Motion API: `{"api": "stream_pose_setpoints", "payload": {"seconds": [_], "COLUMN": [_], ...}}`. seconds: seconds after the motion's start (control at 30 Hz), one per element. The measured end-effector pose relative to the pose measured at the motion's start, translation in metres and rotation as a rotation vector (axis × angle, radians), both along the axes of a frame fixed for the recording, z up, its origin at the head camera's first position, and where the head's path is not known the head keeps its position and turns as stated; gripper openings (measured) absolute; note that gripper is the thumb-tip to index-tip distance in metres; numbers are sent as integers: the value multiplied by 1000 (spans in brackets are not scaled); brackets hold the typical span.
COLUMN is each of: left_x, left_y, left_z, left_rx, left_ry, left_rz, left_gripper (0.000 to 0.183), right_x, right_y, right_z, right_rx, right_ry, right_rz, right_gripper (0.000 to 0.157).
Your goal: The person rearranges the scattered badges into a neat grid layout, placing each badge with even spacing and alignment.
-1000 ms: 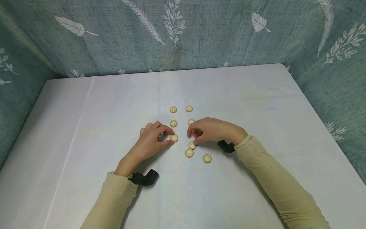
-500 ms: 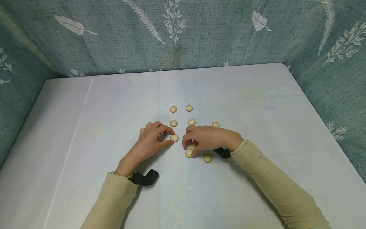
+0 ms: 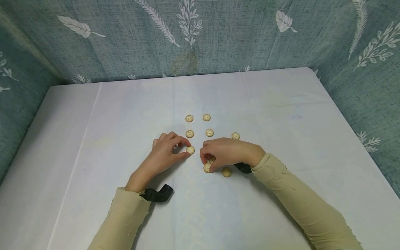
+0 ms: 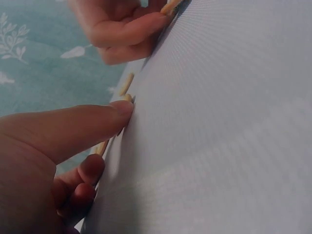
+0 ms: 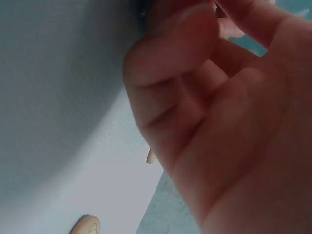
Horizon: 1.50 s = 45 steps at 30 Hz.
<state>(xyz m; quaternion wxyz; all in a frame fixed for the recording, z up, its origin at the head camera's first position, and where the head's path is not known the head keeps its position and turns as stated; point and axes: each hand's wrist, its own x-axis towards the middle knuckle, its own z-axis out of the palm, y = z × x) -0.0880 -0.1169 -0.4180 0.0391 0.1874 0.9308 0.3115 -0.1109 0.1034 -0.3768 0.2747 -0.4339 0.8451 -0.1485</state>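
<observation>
In the head view, my left hand (image 3: 165, 154) has thumb and index finger at opposite edges of a round wooden button (image 3: 190, 150), which lies on the white cloth. My right hand (image 3: 229, 151) pinches another wooden button (image 3: 207, 168) between thumb and fingertip. Partly hidden beneath its fingers is a further button (image 3: 213, 159). The left wrist view shows the right hand's button (image 4: 169, 7) tilted at the fingertips. Seen from the right wrist, curled fingers (image 5: 170, 63) cover what they grip.
Beyond the hands, two buttons (image 3: 189, 118) (image 3: 206, 117) lie side by side, with two more (image 3: 189, 134) (image 3: 209, 133) nearer. Single buttons lie behind the right wrist (image 3: 235, 136) and in front of it (image 3: 226, 172). A green leaf-patterned curtain (image 3: 125, 41) borders the white-covered table (image 3: 93, 173).
My right hand has moved a little toward me and left, from one button to the nearer one, uncovering a button behind its wrist. The left hand stays in place.
</observation>
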Motion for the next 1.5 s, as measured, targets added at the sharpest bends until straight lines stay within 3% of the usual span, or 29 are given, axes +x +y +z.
{"api": "stream_pose_setpoints", "payload": {"seconds": [0.57,0.83,1.5], "left_x": [0,0,-1], "left_y": [0,1,1], "left_z": [0,-1,-1], "left_rx": [-8,-6,-13], "left_ry": [4,-19,6], "left_rz": [1,2,-7], "left_gripper": [20,20,21], "right_x": [-16,-25,-33], "right_y": [12,26,37], "right_z": [-4,-3,3], "right_rx": [-116,-103,-17], "right_ry": [-229,-210,-159], "right_rz": [-82,-81,-306], "right_gripper": [10,9,5]}}
